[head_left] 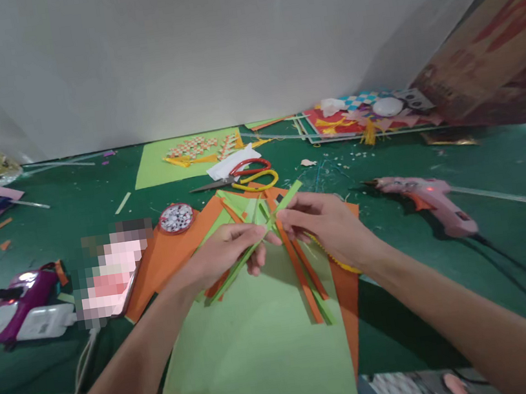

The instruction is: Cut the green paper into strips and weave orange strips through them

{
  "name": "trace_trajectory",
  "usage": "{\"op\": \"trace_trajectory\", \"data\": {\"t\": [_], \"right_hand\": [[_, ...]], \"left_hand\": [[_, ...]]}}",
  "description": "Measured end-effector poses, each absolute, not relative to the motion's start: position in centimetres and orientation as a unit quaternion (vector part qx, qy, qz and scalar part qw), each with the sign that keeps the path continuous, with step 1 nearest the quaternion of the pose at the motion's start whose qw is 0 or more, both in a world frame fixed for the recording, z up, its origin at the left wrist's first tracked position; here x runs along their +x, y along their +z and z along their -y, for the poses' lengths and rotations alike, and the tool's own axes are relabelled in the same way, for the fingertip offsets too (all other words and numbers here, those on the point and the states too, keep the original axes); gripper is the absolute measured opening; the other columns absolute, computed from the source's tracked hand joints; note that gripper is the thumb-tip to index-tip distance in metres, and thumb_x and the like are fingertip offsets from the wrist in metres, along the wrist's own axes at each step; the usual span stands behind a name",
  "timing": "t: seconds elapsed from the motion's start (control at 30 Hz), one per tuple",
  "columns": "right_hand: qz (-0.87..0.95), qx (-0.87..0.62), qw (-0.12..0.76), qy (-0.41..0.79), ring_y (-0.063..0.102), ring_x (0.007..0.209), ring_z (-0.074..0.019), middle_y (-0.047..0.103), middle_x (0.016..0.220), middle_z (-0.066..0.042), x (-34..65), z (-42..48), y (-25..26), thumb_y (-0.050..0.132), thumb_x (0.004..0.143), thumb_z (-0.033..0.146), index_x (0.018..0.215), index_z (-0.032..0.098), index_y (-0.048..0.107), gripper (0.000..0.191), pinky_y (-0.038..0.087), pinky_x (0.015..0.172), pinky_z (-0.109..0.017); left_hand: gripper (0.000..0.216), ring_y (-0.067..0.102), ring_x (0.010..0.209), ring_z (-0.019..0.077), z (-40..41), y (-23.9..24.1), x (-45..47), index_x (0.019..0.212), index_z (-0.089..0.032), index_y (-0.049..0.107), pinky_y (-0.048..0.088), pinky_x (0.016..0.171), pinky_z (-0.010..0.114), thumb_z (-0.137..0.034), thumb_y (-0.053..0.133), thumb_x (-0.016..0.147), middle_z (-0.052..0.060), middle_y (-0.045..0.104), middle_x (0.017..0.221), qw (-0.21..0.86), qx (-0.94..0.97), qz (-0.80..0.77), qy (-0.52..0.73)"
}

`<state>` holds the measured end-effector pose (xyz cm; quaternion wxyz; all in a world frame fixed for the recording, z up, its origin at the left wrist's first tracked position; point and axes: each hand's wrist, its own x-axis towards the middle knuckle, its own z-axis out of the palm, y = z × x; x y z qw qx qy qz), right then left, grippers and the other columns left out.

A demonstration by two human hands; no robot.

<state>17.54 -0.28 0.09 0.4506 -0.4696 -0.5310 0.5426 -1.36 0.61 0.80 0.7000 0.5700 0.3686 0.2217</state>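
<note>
Both my hands work close together over a light green paper sheet (260, 354). My left hand (235, 246) pinches a green paper strip (237, 272) between thumb and fingers. My right hand (319, 215) is closed on the crossing of green and orange strips, where a green end (292, 193) sticks up past the fingers. Orange paper strips (301, 276) hang down from there over the sheet. Orange paper (353, 315) lies beneath the green sheet. The exact crossing of the strips is partly hidden by my fingertips.
Scissors (255, 180) with red and yellow handles lie beyond my hands. A pink glue gun (420, 198) rests at the right, its cord trailing forward. Left are a round tub of googly eyes (176, 218), a phone (117, 276) and a purple power bank (18, 303). Papers (321, 123) are stacked behind.
</note>
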Motion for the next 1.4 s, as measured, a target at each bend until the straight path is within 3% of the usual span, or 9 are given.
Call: {"op": "trace_trajectory", "data": {"t": [0.13,0.43,0.67,0.8,0.93,1.13,1.4], "right_hand": [[0.572,-0.471,0.401,0.54,0.043,0.047,-0.0078,0.056,0.055,0.002,17.2,0.4,-0.2,0.07,0.069,0.047,0.062,0.018,0.058,0.032,0.033,0.043,-0.023],[0.562,-0.499,0.441,0.491,0.041,0.044,-0.0073,0.052,0.051,0.004,17.5,0.3,-0.1,0.062,0.074,0.043,0.062,0.019,0.052,0.029,0.032,0.044,-0.024],[0.602,-0.49,0.363,0.516,0.045,0.046,-0.0091,0.053,0.051,0.003,17.2,0.4,0.0,0.062,0.073,0.046,0.061,0.02,0.051,0.03,0.034,0.046,-0.025],[0.629,-0.488,0.299,0.527,0.04,0.042,-0.0077,0.051,0.046,0.004,17.1,0.4,0.2,0.061,0.072,0.04,0.058,0.02,0.05,0.027,0.03,0.045,-0.024],[0.649,-0.487,0.265,0.521,0.041,0.043,-0.0076,0.052,0.049,0.004,16.8,0.5,-0.2,0.056,0.072,0.034,0.058,0.021,0.047,0.021,0.029,0.045,-0.023],[0.637,-0.474,0.267,0.546,0.043,0.048,-0.0092,0.049,0.05,0.005,16.5,0.5,-0.7,0.056,0.072,0.039,0.064,0.02,0.051,0.021,0.03,0.047,-0.023],[0.636,-0.447,0.24,0.581,0.045,0.05,-0.0085,0.05,0.052,0.006,15.5,1.2,-0.4,0.055,0.069,0.027,0.065,0.019,0.056,0.009,0.034,0.05,-0.023]], "left_hand": [[0.032,0.051,0.049,0.0066,-0.7,0.5,-1.4,0.084,-0.014,0.067,0.044,0.057,0.022,-0.041,0.05,0.09,-0.003,0.055,0.059,0.703,0.573,-0.359,0.22],[0.03,0.059,0.054,0.0095,-0.2,1.0,-1.0,0.079,-0.016,0.066,0.048,0.058,0.022,-0.041,0.051,0.089,0.0,0.062,0.063,0.672,0.592,-0.383,0.226],[0.034,0.062,0.063,0.0124,-0.2,0.8,-0.7,0.074,-0.016,0.065,0.048,0.062,0.023,-0.042,0.048,0.089,0.003,0.066,0.069,0.593,0.646,-0.416,0.241],[0.025,0.059,0.067,0.0118,-0.4,0.5,-0.5,0.074,-0.018,0.06,0.048,0.059,0.021,-0.039,0.053,0.086,0.0,0.06,0.071,0.54,0.641,-0.431,0.334],[0.018,0.055,0.058,0.0089,-0.5,0.7,-0.2,0.074,-0.017,0.057,0.045,0.054,0.02,-0.035,0.061,0.08,-0.002,0.057,0.068,0.549,0.642,-0.421,0.33],[0.021,0.052,0.053,0.0082,-0.5,0.7,-0.2,0.068,-0.017,0.052,0.042,0.052,0.021,-0.033,0.061,0.077,-0.003,0.052,0.063,0.583,0.613,-0.426,0.319],[0.021,0.05,0.056,0.0085,-1.0,-0.1,0.0,0.066,-0.018,0.05,0.043,0.05,0.02,-0.033,0.061,0.077,-0.004,0.047,0.061,0.539,0.548,-0.466,0.438]]}}
